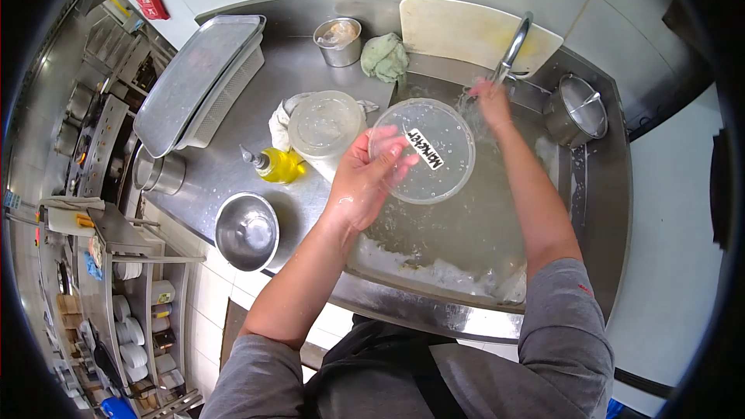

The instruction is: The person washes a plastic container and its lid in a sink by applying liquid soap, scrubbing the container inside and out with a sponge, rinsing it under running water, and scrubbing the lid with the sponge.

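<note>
My left hand [371,173] grips the left edge of a clear round plastic lid [444,128], thumb on top, holding it above the sink water [481,225]. The lid is wet and bears a white label with black handwriting. Under the curved metal faucet [518,43], at the back of the sink, my right hand [491,101] is in the running water. Splashing blurs its fingers, and I cannot make out whether they hold anything. Left of the lid stands a white tub [326,124] with a translucent cover.
A yellow liquid bottle [279,166], a steel bowl [247,231] and stacked trays [198,81] are on the left counter. Behind are a steel tin [337,43], a green cloth [384,57] and a white board [458,31]. A steel pot [575,111] sits at the right.
</note>
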{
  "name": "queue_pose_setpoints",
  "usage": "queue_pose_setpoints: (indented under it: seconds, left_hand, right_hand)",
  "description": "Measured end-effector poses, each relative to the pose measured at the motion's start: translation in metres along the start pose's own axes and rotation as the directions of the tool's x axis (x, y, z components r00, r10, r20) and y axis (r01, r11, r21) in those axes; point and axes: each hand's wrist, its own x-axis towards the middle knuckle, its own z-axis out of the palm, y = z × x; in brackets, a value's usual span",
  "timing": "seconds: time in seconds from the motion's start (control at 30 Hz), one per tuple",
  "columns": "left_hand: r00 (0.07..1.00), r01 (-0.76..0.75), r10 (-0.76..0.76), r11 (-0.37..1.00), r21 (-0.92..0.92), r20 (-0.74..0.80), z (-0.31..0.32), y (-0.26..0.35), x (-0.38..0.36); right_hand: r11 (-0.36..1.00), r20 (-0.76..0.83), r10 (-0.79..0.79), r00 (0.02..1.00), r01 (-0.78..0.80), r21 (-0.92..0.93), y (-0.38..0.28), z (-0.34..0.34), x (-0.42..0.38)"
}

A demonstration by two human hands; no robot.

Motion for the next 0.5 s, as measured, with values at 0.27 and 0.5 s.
queue_pose_setpoints:
  seconds: [0.27,0.5]
  left_hand:
    - [1.000,0.003,-0.003,1.000,-0.019,0.029,-0.002,0.002,-0.011]
    - [0.995,-0.018,0.018,1.000,0.002,0.093,-0.012,-0.001,-0.024]
  right_hand:
    - [0.912,-0.025,0.408,0.913,-0.409,-0.018,0.065,-0.031,0.050]
    - [0.899,-0.047,0.430,0.902,-0.422,0.119,0.072,-0.034,0.052]
